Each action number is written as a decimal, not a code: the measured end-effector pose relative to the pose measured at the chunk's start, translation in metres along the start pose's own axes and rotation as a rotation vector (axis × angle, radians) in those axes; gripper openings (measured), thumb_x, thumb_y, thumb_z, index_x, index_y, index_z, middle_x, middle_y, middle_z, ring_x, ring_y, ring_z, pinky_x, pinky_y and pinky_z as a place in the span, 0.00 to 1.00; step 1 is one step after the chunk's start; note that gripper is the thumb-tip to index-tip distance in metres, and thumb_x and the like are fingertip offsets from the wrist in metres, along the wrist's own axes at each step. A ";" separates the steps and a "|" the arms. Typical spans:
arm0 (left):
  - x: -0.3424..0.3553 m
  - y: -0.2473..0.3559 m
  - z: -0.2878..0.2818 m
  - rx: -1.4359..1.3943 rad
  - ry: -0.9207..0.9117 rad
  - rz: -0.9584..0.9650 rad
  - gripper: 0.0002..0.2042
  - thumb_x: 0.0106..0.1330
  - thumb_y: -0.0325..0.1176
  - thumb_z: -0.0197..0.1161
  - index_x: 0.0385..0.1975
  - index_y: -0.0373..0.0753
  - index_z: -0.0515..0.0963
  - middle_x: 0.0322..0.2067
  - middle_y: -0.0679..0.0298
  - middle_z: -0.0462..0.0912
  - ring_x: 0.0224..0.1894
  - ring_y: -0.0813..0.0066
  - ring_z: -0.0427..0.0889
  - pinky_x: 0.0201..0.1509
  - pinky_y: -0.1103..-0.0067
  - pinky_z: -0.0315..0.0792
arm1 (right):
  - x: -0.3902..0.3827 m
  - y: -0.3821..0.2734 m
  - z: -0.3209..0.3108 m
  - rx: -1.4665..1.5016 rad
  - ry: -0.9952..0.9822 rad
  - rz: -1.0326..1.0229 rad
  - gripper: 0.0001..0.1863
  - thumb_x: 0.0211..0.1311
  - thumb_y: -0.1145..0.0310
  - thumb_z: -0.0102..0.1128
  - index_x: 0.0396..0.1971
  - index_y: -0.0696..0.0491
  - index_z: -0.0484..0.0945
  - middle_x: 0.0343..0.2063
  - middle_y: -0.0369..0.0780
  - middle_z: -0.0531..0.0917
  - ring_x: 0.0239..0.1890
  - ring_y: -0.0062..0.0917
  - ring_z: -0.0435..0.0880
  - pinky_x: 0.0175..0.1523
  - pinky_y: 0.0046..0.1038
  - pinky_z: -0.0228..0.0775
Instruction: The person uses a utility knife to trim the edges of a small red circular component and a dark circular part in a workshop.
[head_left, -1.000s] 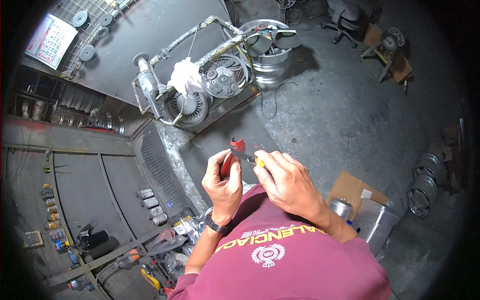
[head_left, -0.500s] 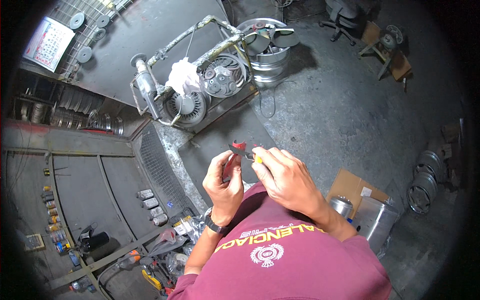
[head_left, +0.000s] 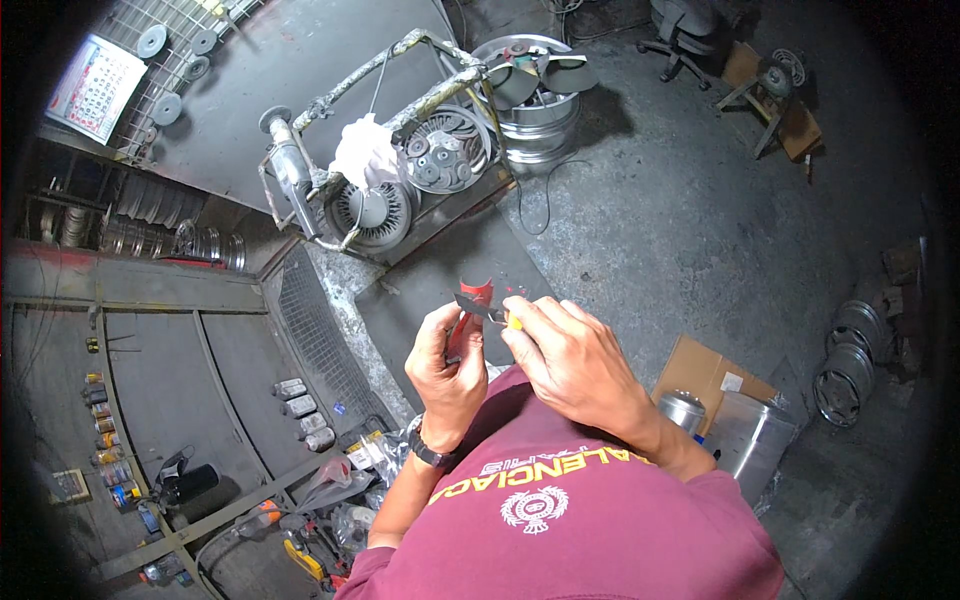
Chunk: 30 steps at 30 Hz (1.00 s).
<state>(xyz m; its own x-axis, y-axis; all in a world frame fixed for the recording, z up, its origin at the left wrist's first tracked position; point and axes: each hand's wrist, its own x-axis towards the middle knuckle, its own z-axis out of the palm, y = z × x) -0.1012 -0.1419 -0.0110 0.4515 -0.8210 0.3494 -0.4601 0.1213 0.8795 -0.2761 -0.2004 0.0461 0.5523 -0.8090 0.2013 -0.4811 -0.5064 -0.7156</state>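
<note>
My left hand (head_left: 446, 370) is raised in front of my chest, closed round a red, curved piece (head_left: 477, 294) with a hollow-looking upper end. My right hand (head_left: 568, 352) grips a small knife (head_left: 480, 307) with a dark, flat blade and a bit of yellow at the handle. The blade lies across the red piece, close to my left fingertips. Most of the handle is hidden by my right fingers. What exactly the red piece is, I cannot tell.
Ahead stands a metal-frame stand (head_left: 455, 95) with wheel rims (head_left: 372, 212) and a white cloth (head_left: 367, 152). At right are a cardboard box (head_left: 705, 372) and a silver container (head_left: 745, 440). Spray cans (head_left: 300, 405) and tools lie at left. More rims (head_left: 845, 380) stack far right.
The knife and the top of the red piece have shifted very slightly left. Both hands keep nearly the same place and grip.
</note>
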 end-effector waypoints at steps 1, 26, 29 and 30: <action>0.000 0.000 0.001 -0.001 -0.001 0.000 0.12 0.69 0.18 0.73 0.50 0.32 0.84 0.36 0.64 0.89 0.37 0.84 0.85 0.39 0.83 0.78 | 0.000 0.001 0.001 -0.008 0.014 -0.011 0.17 0.77 0.67 0.62 0.57 0.61 0.80 0.39 0.47 0.85 0.40 0.45 0.85 0.48 0.43 0.78; 0.003 0.001 0.000 -0.125 -0.025 -0.036 0.11 0.70 0.17 0.71 0.51 0.31 0.84 0.40 0.61 0.90 0.41 0.81 0.87 0.44 0.83 0.80 | 0.002 0.001 -0.008 0.046 -0.025 0.019 0.18 0.77 0.66 0.62 0.57 0.62 0.81 0.40 0.49 0.86 0.41 0.48 0.87 0.48 0.44 0.80; 0.005 0.001 -0.001 -0.073 -0.053 0.009 0.11 0.71 0.17 0.71 0.50 0.31 0.84 0.41 0.60 0.90 0.43 0.79 0.88 0.46 0.81 0.81 | 0.002 0.002 -0.007 0.056 -0.022 0.020 0.17 0.78 0.66 0.62 0.57 0.62 0.81 0.40 0.49 0.86 0.41 0.49 0.87 0.48 0.45 0.80; 0.007 0.007 -0.002 -0.025 -0.068 0.049 0.10 0.71 0.17 0.71 0.50 0.31 0.84 0.41 0.59 0.90 0.44 0.78 0.88 0.47 0.81 0.81 | 0.003 0.003 -0.005 0.068 -0.016 0.027 0.17 0.78 0.66 0.62 0.57 0.62 0.81 0.40 0.49 0.86 0.41 0.49 0.87 0.48 0.45 0.80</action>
<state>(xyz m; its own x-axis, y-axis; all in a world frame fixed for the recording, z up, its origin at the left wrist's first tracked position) -0.0994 -0.1460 -0.0020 0.3757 -0.8494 0.3707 -0.4606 0.1759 0.8700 -0.2794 -0.2061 0.0480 0.5509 -0.8169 0.1710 -0.4486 -0.4626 -0.7647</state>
